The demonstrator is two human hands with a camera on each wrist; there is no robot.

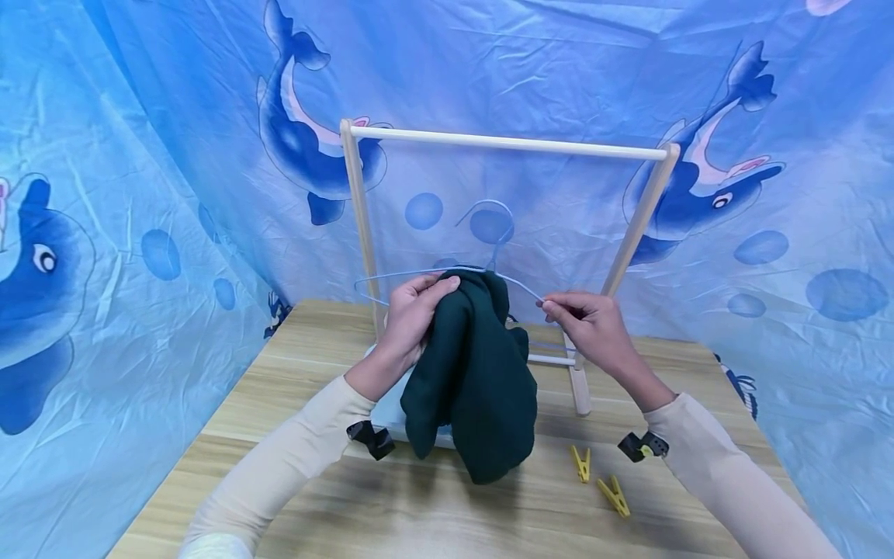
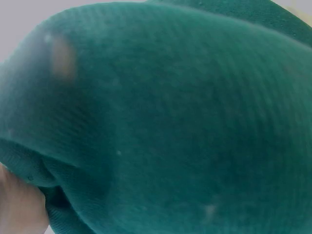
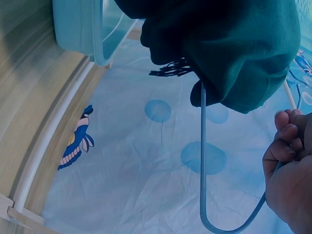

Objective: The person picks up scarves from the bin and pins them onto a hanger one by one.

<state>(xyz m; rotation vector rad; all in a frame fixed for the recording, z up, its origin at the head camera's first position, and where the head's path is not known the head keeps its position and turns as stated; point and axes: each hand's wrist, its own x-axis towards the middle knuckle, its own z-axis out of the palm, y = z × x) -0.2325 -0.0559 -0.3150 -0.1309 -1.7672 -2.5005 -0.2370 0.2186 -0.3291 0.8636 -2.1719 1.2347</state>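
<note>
A dark green scarf (image 1: 482,373) with a dark fringe hangs in loose folds from a thin light-blue wire hanger (image 1: 513,281). My left hand (image 1: 408,314) grips the scarf near its top, thumb in front, just under the hanger's left arm. With thumb and fingers, my right hand (image 1: 590,322) pinches the hanger's right arm near its end. The hanger's hook points up, apart from the rack's bar. In the right wrist view, the scarf (image 3: 243,58) drapes about the hanger's lower wire. Green cloth (image 2: 170,122) fills most of the left wrist view and hides the left fingers.
Behind the hanger stands a wooden rack with a white top bar (image 1: 510,142). A light-blue basin (image 3: 73,29) sits on the table, partly hidden by the scarf. Two yellow clothespins (image 1: 582,463) lie at the right. A blue dolphin-print curtain (image 1: 789,202) surrounds the wooden table (image 1: 335,497).
</note>
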